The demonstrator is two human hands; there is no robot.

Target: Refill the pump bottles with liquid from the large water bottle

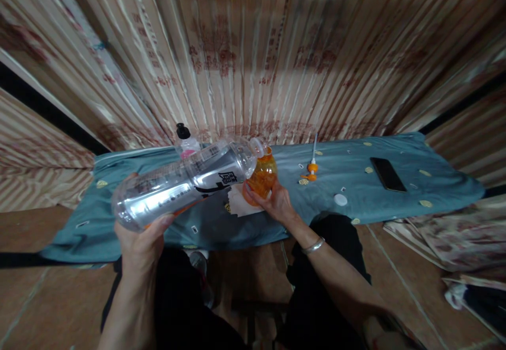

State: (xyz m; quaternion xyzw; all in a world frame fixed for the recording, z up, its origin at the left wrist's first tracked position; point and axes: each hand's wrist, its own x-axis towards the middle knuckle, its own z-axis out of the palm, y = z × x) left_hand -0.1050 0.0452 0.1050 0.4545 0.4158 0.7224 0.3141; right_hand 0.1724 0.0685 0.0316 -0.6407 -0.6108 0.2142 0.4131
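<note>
My left hand is wrapped round the lower end of a large clear plastic bottle with a silver label. The bottle is tilted, its neck to the right and touching or very near the mouth of a small orange translucent bottle. Fingers of my right hand close round that orange bottle from the right. A piece of white paper lies under it. Whether liquid passes between the bottles cannot be made out.
On the blue cloth-covered surface lie an orange pump top with its tube, a white cap and a black phone. Behind the large bottle stands a clear bottle with a black top. A patterned curtain hangs behind.
</note>
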